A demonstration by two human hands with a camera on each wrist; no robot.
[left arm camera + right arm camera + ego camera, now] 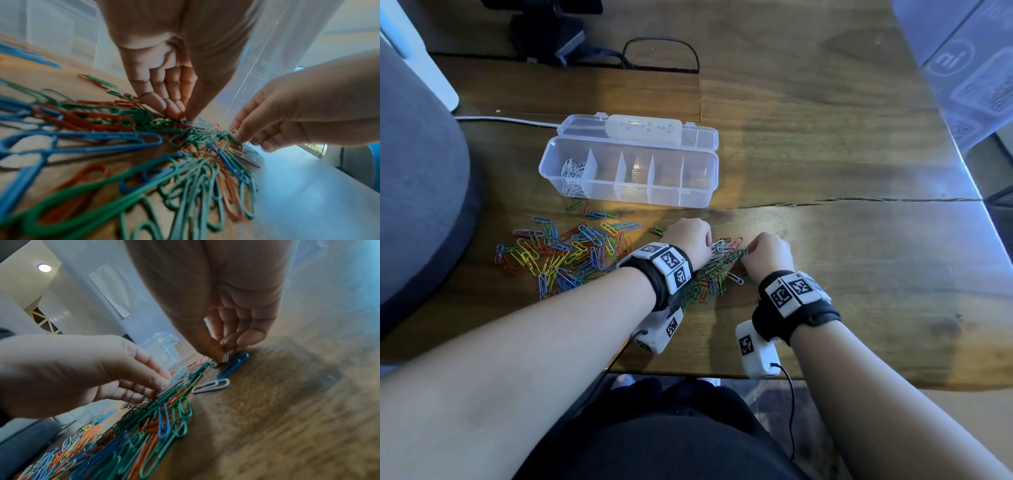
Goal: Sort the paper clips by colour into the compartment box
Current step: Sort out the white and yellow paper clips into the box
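Right hand (767, 255): thumb and forefinger fingers (213, 348) pinch one pale metallic clip (225, 357) at the right edge of the clip pile (709, 274), fingertips down on the surface (859, 274); other fingers curled in. Left hand (688, 240): fingers (172, 107) bunched, tips pressed into the same pile on a pale clip; whether it is actually pinched, cannot tell. The two hands are near each other, apart, across the pile. Pile under the hands is mostly green, with red and blue. Just right of the pile: one white clip (734, 278) lying alone, and a blue clip (233, 365) touching the right-hand fingertips. Left of the pile: wider scatter of mixed clips (565, 253), yellow, blue, red, green. Beyond the pile: clear compartment box (698, 202), lid open and laid back; white clips (571, 174) in its leftmost compartment only, other four hold none. Surface: dark wood, glossy, a long crack running right from the box. A white power strip (643, 128) with cable lies behind the box lid. Room: grey upholstered seat (417, 192) left of the surface; pale printed carton (969, 61) far right; white walls and a ceiling light (44, 268) in right wrist view.
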